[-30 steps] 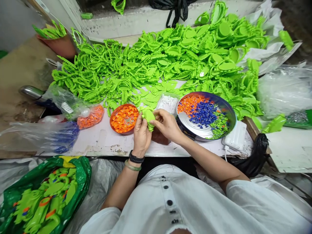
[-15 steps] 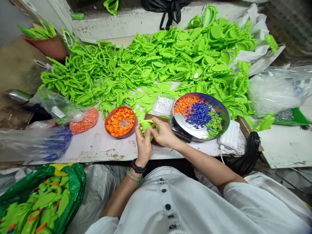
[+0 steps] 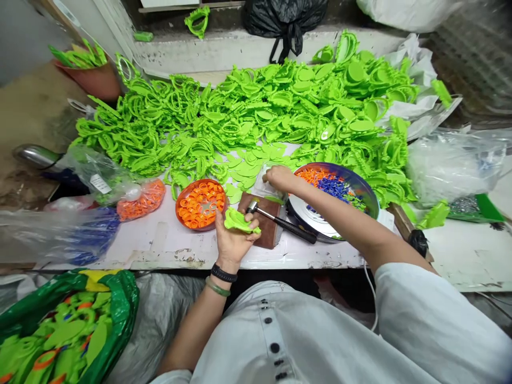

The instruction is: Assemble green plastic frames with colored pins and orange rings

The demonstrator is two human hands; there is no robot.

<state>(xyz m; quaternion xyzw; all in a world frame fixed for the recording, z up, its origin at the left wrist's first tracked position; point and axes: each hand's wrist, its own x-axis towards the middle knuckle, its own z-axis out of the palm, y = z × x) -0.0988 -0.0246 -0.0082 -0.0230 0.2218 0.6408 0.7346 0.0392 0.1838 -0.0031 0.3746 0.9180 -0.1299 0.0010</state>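
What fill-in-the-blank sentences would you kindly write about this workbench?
The plastic piece in the left hand is ____.
The round bowl left of the hands holds ____ rings.
The small hammer on the brown block has a ____ handle.
The ____ hand is nearest the clear plastic box.

Missing words: lime green; orange; black; right.

1. My left hand (image 3: 234, 241) lies palm up, fingers (image 3: 252, 231) curled inward; the bare left forearm (image 3: 196, 325) rises to a wrist wearing a black wristband (image 3: 224, 273) and a pale green bangle (image 3: 218, 286).
2. My right hand (image 3: 279, 178) reaches forward, knuckles up, fingers (image 3: 269, 174) bent downward; the bare right forearm (image 3: 336, 213) stretches from a white cloth sleeve (image 3: 416, 304).
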